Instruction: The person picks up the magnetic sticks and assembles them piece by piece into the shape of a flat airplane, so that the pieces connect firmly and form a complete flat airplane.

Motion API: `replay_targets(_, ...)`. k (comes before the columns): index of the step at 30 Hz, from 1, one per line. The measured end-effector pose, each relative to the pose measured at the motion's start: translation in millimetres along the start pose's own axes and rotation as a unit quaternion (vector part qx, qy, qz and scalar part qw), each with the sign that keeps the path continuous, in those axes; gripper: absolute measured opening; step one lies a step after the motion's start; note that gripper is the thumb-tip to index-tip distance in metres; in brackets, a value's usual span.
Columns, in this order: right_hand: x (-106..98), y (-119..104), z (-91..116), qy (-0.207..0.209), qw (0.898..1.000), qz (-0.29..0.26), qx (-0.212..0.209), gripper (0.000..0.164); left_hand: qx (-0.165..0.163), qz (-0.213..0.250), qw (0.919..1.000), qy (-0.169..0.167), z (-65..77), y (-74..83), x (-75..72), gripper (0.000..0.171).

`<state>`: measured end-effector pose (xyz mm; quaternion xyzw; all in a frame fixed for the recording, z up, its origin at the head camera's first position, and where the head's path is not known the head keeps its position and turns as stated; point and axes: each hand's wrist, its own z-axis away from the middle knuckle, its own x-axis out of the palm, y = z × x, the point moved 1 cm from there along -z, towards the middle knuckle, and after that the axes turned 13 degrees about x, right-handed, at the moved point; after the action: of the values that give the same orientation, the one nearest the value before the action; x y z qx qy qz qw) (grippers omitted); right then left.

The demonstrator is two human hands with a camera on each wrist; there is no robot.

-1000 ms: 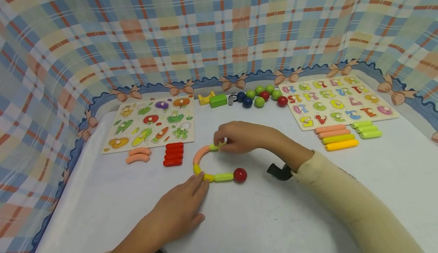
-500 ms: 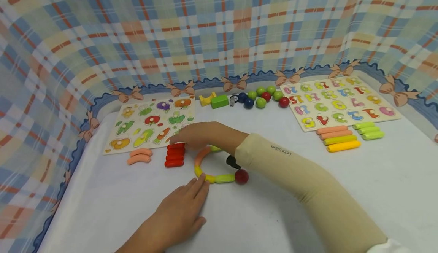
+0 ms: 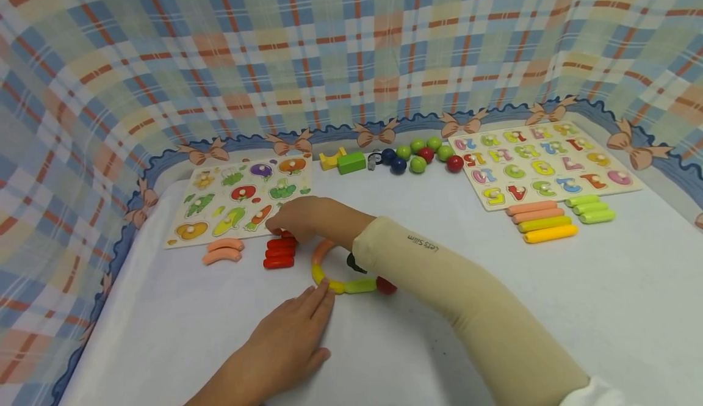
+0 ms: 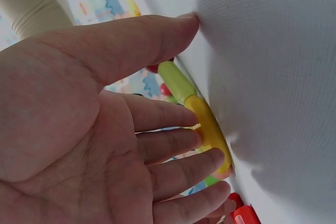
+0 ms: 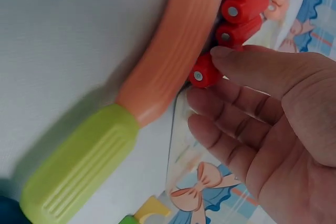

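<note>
Pinching one red stick [image 5: 203, 74]

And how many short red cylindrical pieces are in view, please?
4. Three short red cylinders lie side by side in front of the pale rectangular vegetable puzzle board; the fourth is pinched by the right hand. That hand could hide others.

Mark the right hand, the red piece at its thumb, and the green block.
Right hand [image 5: 286, 135]: right wrist view, on the palm.
Red piece [image 5: 202, 72]: right wrist view, on its round end.
Green block [image 3: 352, 165]: head view, on its front face.
</note>
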<state>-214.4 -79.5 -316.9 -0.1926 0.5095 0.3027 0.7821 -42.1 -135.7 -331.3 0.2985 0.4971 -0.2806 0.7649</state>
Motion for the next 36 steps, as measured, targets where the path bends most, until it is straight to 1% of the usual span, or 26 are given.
replay_targets(4,2.6,3.0,3.0,-0.005,1.0,0.006,0.004,0.032,0.001,-0.002,1.0,0.001,-0.2,0.4,-0.2,0.08)
replay_targets(7,4.6,4.2,5.0,-0.011,1.0,0.004,0.006,0.026,0.001,-0.004,1.0,0.002,0.1,0.7,-0.3,0.08)
replay_targets(10,6.4,6.5,5.7,-0.009,1.0,-0.009,0.003,0.021,-0.001,-0.005,1.0,-0.002,0.6,0.6,-0.3,0.08)
replay_targets(13,6.6,14.0,6.2,-0.007,0.998,-0.055,0.004,0.021,-0.006,0.0,0.9999,-0.011,0.6,0.0,-0.4,0.081)
replay_targets(15,5.8,22.9,6.9,-0.006,0.995,-0.098,0.001,0.02,-0.009,0.002,0.9998,-0.018,-0.1,-0.5,-0.5,0.082)
replay_targets(18,4.8,40.8,11.4,-0.008,0.984,-0.178,-0.005,0.022,-0.013,0.004,0.9995,-0.027,-1.4,-1.1,-0.5,0.083)
replay_targets(21,6.8,61.4,20.9,-0.001,0.965,-0.262,-0.012,0.021,-0.017,0.004,0.9993,-0.034,-2.4,-1.2,-0.4,0.084)
replay_targets(25,18.7,91.3,36.3,0.017,0.925,-0.381,0.002,0.021,-0.019,0.005,0.9992,-0.034,-2.6,-0.3,0.1,0.084)
replay_targets(26,22.9,99.0,39.8,0.023,0.912,-0.41,0.015,0.021,-0.019,0.005,0.9993,-0.033,-2.4,-0.1,0.2,0.084)
replay_targets(27,27.1,106.5,43.5,0.028,0.897,-0.44,0.03,0.021,-0.018,0.004,0.9993,-0.031,-2.2,0.1,0.2,0.084)
replay_targets(29,35.4,121.1,50.4,0.04,0.864,-0.497,0.064,0.023,-0.016,0.002,0.9995,-0.028,-1.7,0.4,0.2,0.084)
replay_targets(31,42.8,133.7,56.0,0.05,0.836,-0.538,0.097,0.024,-0.014,-0.001,0.9996,-0.025,-1.3,0.6,0.1,0.084)
replay_targets(32,46.7,139.3,58.1,0.054,0.824,-0.553,0.111,0.025,-0.014,-0.001,0.9996,-0.023,-1.3,0.7,0.0,0.084)
replay_targets(33,50.2,144.1,59.8,0.055,0.815,-0.564,0.123,0.025,-0.013,-0.003,0.9997,-0.022,-1.2,0.8,0.0,0.084)
replay_targets(34,53.5,148.3,60.9,0.056,0.809,-0.57,0.133,0.026,-0.012,-0.004,0.9997,-0.021,-1.2,1.0,0.0,0.084)
replay_targets(36,59.2,154.0,62.3,0.051,0.804,-0.574,0.15,0.027,-0.01,-0.005,0.9998,-0.019,-1.3,1.1,0.0,0.084)
